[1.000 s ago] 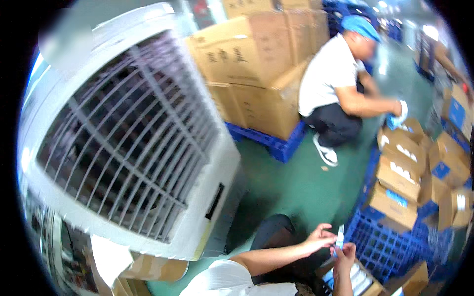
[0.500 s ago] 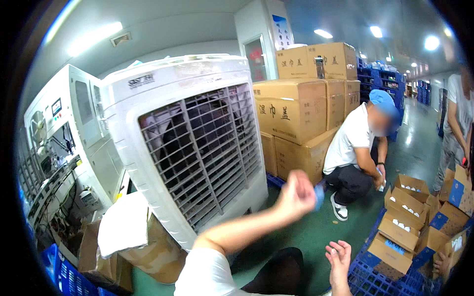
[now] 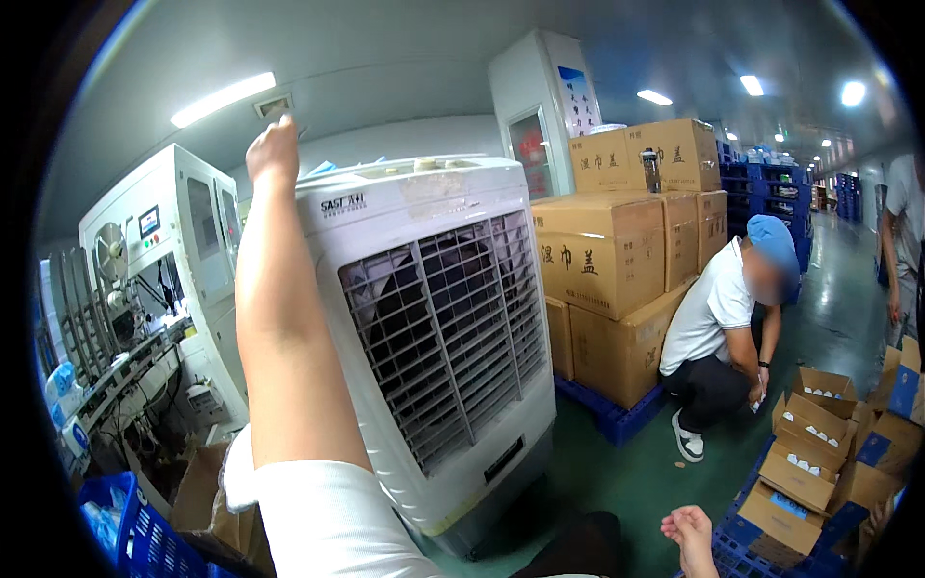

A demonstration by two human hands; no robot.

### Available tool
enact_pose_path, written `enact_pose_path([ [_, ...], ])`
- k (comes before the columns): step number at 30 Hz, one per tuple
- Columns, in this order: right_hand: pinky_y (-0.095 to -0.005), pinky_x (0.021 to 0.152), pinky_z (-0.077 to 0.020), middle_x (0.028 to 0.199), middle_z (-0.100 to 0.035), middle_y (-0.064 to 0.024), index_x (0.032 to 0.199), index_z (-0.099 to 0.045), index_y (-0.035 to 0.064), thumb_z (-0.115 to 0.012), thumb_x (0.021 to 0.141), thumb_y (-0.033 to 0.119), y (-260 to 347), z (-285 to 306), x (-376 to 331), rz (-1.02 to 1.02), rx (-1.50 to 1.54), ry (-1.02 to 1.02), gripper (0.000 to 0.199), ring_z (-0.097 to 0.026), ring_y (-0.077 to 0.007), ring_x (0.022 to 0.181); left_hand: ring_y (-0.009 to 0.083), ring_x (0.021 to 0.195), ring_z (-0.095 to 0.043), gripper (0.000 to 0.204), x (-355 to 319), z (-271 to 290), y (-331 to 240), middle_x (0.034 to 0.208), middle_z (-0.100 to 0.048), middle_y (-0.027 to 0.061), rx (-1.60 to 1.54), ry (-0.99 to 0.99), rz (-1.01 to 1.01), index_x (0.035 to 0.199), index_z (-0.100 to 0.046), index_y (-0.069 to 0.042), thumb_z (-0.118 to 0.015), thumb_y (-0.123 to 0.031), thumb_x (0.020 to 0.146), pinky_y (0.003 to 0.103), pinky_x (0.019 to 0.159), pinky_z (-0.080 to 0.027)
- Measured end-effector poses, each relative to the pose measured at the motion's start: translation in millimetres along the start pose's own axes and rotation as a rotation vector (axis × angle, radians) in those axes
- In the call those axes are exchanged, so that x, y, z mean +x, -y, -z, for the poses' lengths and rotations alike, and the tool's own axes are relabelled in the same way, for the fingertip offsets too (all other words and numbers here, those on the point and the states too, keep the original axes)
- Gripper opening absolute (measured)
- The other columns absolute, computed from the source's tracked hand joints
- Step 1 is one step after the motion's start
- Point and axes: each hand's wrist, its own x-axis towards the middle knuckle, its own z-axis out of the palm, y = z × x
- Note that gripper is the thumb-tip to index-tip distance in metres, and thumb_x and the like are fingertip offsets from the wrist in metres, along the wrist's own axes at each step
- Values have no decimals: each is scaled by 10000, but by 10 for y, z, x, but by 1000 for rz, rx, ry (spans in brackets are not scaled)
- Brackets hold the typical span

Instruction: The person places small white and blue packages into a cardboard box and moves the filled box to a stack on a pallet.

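Observation:
My left arm is raised high, and my left hand (image 3: 273, 149) is at the top rear edge of a big white air cooler (image 3: 434, 328) with a grey louvred grille. I see only the back of that hand, so what it holds or touches is hidden. My right hand (image 3: 696, 532) hangs low at the bottom edge, palm up with loosely curled fingers and nothing in it, above a blue plastic pallet (image 3: 732, 544).
A crouching person (image 3: 723, 337) in a white shirt and blue cap works over open cartons (image 3: 805, 453) on the right. Stacked brown boxes (image 3: 617, 279) stand on a blue pallet behind. A white machine (image 3: 164, 279) is on the left, another person (image 3: 901, 241) at the right edge.
My view tilted up from the floor. My left hand left my right hand and rose to the cooler's top. My right hand stayed low.

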Motion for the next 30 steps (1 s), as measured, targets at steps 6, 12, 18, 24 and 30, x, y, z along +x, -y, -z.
enact_pose_path([
  [6, -234, 658, -492, 828, -622, -43, 961, -569, 82, -585, 867, 151, -125, 225, -72, -83, -36, -21, 118, -601, -125, 722, 281, 1003, -600, 195, -104, -172, 73, 1050, -625, 135, -12, 282, 169, 1014, -582, -86, -473, -76, 853, 383, 809, -511],
  [12, -239, 559, -504, 762, -616, -95, 880, -525, 48, -527, 877, 93, -359, 222, 75, -139, 52, -88, 45, -597, -142, 611, 306, 1211, -444, 408, -29, -319, 162, 1271, -497, 141, -197, 567, 243, 1219, -476, -105, -408, -87, 817, 439, 1021, -318],
  [18, -244, 611, -504, 801, -625, -87, 904, -549, 60, -548, 869, 108, -472, 226, 38, -178, 67, -76, 59, -607, -148, 673, 303, 1306, -320, 641, 99, -946, 288, 1417, -334, 103, -231, 829, 253, 1414, -236, -195, -385, -177, 790, 429, 1077, -208],
  [24, -264, 687, -508, 858, -632, -61, 961, -569, 74, -590, 854, 129, -426, 119, -109, -235, 59, -80, 122, -613, -150, 747, 304, 1305, -318, 721, -25, -632, 174, 1406, -310, 207, -294, 815, 316, 1432, -173, -136, -423, -265, 768, 416, 1059, -257],
  [30, -282, 652, -523, 822, -634, -119, 914, -554, 40, -545, 866, 101, -573, 98, -97, -211, 45, -82, 79, -627, -185, 718, 355, 984, -579, 303, 231, -1039, 342, 1004, -605, 236, 18, 659, -468, 823, -639, 36, -467, -212, 789, 398, 841, -460],
])
